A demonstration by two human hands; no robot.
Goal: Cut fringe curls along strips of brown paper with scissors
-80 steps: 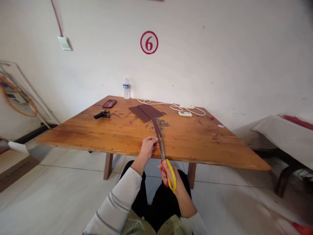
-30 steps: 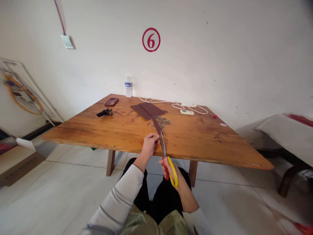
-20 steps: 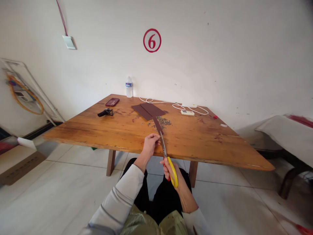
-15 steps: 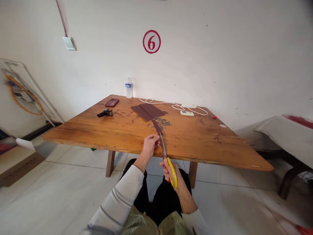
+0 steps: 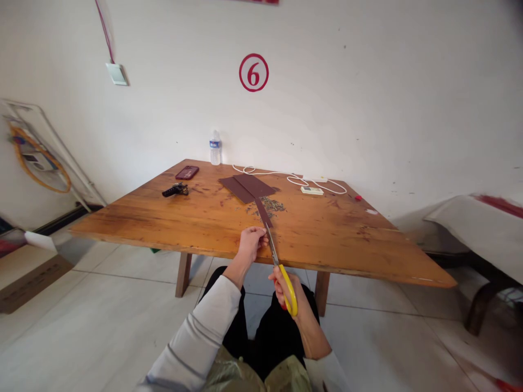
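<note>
My right hand [image 5: 285,287] is closed round the yellow and red handles of a pair of scissors [image 5: 291,296], with the long metal blades pointing away from me. The blade tips meet the near end of a narrow dark-brown strip [image 5: 262,211], which looks like stiff paper or thin card. Left of the tips, my left hand [image 5: 251,240] is closed in a pinch at the strip's near end; the fingers partly hide what they grip. Small cut scraps [image 5: 274,205] lie in a loose pile beside the strip. Behind it rest larger brown sheets [image 5: 255,185], overlapping.
The wooden table [image 5: 351,245] carries a phone [image 5: 187,172], a black object with keys [image 5: 175,189], a water bottle [image 5: 214,148], a white cable [image 5: 273,172] and a small white device [image 5: 311,190]. A cardboard box [image 5: 35,277] sits on the floor at left.
The scissors and both hands stay almost where they were. The strip's near end shifts very slightly against the blades. My view tilts up a little.
</note>
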